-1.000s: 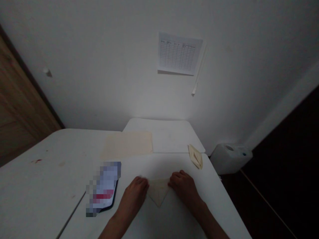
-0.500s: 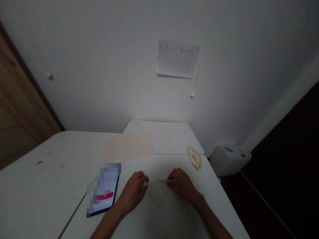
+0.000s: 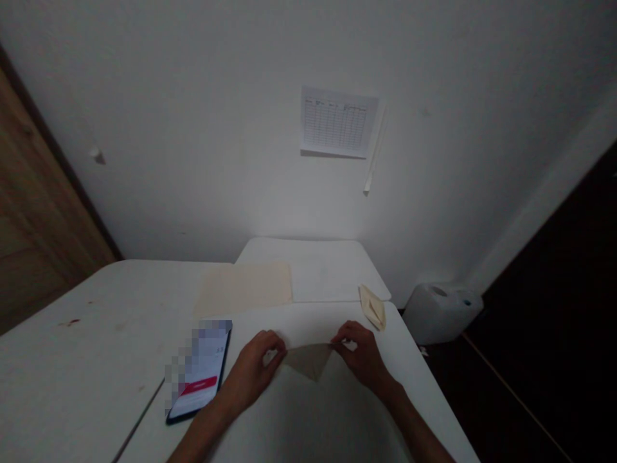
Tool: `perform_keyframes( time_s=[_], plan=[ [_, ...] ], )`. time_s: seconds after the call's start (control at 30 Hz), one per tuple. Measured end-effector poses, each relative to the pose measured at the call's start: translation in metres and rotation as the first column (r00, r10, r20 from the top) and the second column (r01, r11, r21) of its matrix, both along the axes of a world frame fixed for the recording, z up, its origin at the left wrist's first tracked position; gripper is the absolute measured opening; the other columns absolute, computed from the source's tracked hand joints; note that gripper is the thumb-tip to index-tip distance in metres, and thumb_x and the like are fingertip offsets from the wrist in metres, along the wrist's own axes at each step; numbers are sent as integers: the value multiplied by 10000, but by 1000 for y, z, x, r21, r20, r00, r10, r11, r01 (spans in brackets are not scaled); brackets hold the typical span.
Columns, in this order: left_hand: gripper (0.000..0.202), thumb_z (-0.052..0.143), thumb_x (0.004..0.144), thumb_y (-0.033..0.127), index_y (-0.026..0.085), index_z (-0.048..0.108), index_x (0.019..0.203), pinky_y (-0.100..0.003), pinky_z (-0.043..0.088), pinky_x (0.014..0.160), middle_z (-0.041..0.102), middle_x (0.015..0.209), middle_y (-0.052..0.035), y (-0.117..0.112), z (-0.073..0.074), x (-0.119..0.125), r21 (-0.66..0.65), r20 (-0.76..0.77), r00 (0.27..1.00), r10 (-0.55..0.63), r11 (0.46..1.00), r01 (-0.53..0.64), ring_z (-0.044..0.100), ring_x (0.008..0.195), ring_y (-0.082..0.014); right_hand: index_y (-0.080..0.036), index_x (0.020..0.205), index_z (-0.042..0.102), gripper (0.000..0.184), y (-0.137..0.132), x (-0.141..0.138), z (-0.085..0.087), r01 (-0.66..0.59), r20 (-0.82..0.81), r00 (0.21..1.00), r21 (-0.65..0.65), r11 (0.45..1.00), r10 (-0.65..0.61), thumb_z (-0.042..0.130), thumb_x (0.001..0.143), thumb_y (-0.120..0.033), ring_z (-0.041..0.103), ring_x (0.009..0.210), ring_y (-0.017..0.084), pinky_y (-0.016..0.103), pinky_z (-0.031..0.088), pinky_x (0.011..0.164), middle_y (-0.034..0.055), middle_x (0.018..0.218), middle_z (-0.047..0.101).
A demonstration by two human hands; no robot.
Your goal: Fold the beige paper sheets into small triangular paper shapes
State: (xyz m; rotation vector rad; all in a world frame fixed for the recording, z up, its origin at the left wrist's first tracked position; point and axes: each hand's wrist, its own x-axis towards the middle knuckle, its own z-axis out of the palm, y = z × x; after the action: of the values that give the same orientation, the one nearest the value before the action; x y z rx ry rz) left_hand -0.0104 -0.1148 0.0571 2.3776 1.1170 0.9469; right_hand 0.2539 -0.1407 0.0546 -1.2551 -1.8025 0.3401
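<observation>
A folded piece of beige paper, roughly triangular with its point towards me, is stretched between my two hands over the white table. My left hand pinches its left corner between thumb and fingers. The right corner is pinched by my right hand in the same way. Left of my left hand lies a smartphone with its screen lit and partly blurred out. Beyond my right hand rests another folded beige paper, near the table's right edge.
A flat beige sheet lies at the back left of the table. On the wall hangs a printed chart. A white plastic container stands on the floor to the right, below the table's edge.
The paper's point has shifted up and slightly right, and the paper looks flatter and darker. My right hand has moved slightly outward, and both pinches now show clearly.
</observation>
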Motion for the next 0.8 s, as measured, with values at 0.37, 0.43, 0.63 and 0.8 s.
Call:
perform_keyframes(
  time_s=[0.37,0.43,0.63,0.8],
  plan=[
    [251,405,914,94,191,631,961,-330,542,775,669,937,-65,-7,-37,2,321,-272,961,-44,938,133,619,858,-189,-255,897,715,176,-17,9,-38,21,376,925,79,997,-49,568,899,-158,559,860,181,315,453,790,31,898,672],
    [260,404,907,80,195,634,944,-322,552,757,673,894,-56,-12,-44,3,274,-284,958,-49,953,130,626,830,-188,-267,945,715,217,-21,12,-45,31,410,911,31,999,-41,558,893,-125,558,893,181,306,456,797,30,946,674],
    [298,424,887,45,204,632,1030,-343,556,847,690,1002,-58,-23,-51,-2,232,-289,956,-56,964,127,639,934,-199,-290,1027,687,304,-36,13,-36,71,465,884,-54,996,-38,571,833,-87,538,1007,202,347,429,899,24,1100,633],
    [322,470,898,124,201,610,1177,-419,508,978,656,1191,-73,-35,-57,-6,297,-361,932,-15,946,130,575,1149,-250,-231,1026,666,192,-44,-9,-34,139,523,845,-20,990,-108,586,852,-219,534,1081,256,433,396,981,70,1151,635]
  ],
)
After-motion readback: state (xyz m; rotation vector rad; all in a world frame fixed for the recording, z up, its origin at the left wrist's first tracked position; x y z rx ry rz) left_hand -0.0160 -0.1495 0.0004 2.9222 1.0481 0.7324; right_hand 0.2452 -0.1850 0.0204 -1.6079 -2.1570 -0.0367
